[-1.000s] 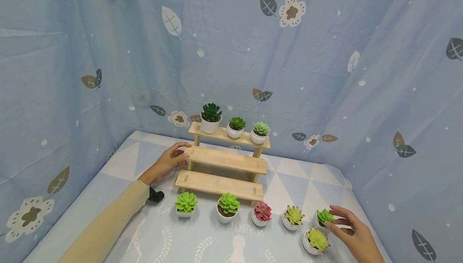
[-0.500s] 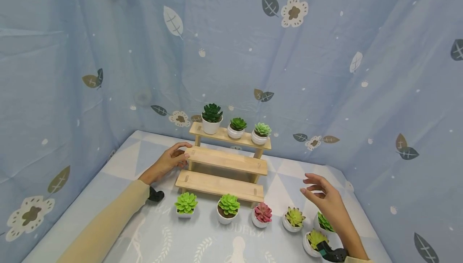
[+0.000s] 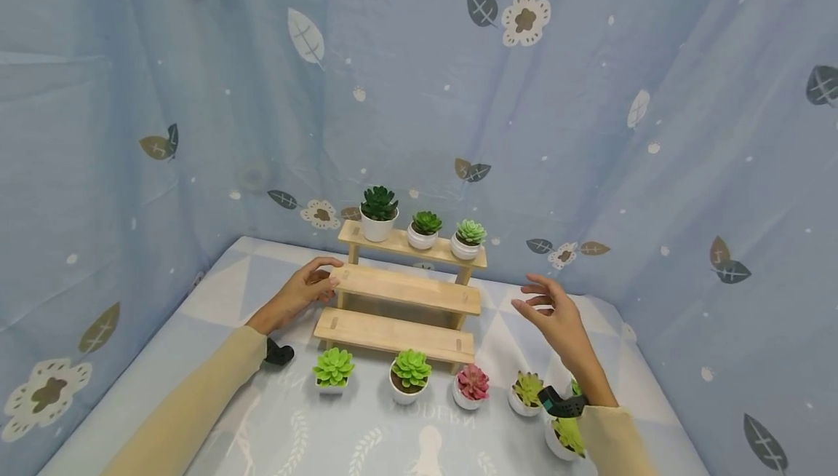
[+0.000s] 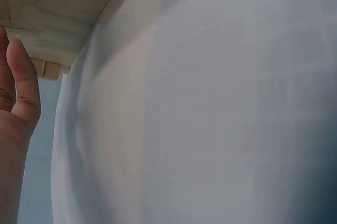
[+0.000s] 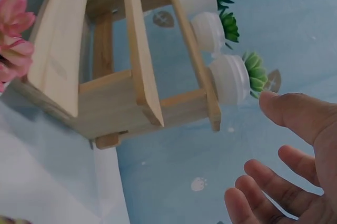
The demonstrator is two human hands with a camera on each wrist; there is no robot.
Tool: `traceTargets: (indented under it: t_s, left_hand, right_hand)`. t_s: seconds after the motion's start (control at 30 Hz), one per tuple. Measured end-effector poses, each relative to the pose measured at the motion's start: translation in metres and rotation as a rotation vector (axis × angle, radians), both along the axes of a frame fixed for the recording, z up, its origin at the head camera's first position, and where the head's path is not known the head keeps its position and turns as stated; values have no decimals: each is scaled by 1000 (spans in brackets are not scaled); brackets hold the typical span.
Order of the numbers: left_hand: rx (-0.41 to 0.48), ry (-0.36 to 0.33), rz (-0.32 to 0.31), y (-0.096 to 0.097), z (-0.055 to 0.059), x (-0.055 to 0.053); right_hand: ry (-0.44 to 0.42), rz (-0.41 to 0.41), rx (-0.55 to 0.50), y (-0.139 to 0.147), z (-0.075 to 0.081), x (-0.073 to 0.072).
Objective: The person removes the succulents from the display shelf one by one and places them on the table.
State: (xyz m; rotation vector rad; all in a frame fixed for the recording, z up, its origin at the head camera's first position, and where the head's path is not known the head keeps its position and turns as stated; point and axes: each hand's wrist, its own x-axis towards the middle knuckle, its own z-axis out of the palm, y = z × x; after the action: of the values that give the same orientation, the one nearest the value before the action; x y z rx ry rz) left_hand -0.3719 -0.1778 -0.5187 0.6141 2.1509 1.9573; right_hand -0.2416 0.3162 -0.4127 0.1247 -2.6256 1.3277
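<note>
A three-step wooden plant stand (image 3: 404, 288) stands at the back of the table. My left hand (image 3: 302, 295) holds the left end of its middle step, thumb at the front edge and index finger behind; in the left wrist view its fingers (image 4: 23, 76) reach up to the wood. My right hand (image 3: 556, 319) is in the air right of the stand, fingers spread and holding nothing. On the top step sit three potted succulents: a dark green one (image 3: 378, 214), a smaller green one (image 3: 424, 230) and a pale green one (image 3: 468, 239), the nearest to my right hand.
Along the front stand a bright green succulent in a square pot (image 3: 333, 370), another in a round pot (image 3: 409, 375), a red one (image 3: 471, 386) and a yellow-green one (image 3: 526, 393). More pots (image 3: 564, 438) are partly behind my right forearm. A patterned blue curtain (image 3: 406, 97) surrounds the table.
My right hand has left the green potted succulent at the right front and moved up and left toward the stand, holding nothing. The left hand has stayed on the stand.
</note>
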Motion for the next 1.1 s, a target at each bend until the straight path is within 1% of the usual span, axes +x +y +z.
traceTargets:
  t_s: [0.2,0.37,0.53,0.67,0.9,1.1]
  left_hand:
    - [-7,-5,1,-1,-1,-2]
    - [2,2,-2,0,-2,-4]
    - [-8,7,1,-2,-5,-5]
    - [-8,14,6,-2,-7,-5]
    - [1,8,2,-1,-5,-3]
    - [14,5,6,0,-4,-2]
  right_hand:
    - [15,1,-4,-10,5,-19]
    - [14,19,-16,-20,8,-32]
    - [0,26,-8,-33,10,-45]
    - [18,29,-4,-42,12,-55]
    - [46,24,2,-55,10,-69]
    - [97,14,4,-64,6,-81]
